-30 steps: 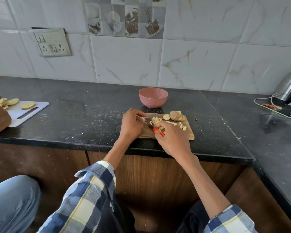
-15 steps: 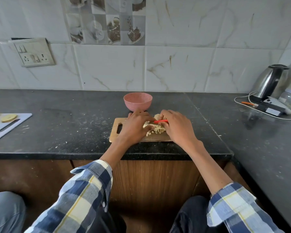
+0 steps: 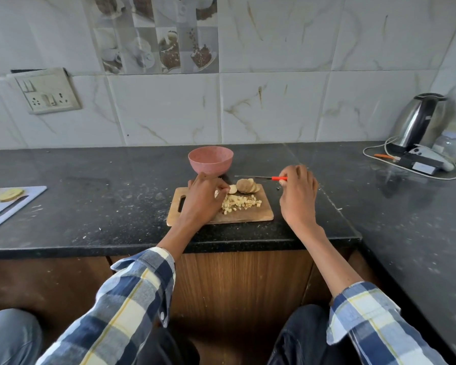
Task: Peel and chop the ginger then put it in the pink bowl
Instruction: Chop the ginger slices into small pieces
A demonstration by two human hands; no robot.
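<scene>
We note the left hand over the wooden board, fingertips pinching at the diced ginger — uncut ginger slices behind it, pink bowl just beyond — and the right hand gripping a red-handled knife off the board's right.

Both sleeves are a blue, white and cream check with thin yellow lines, cuffs turned back below the elbow. A white button shows on the left cuff. Dark trousers below.
</scene>
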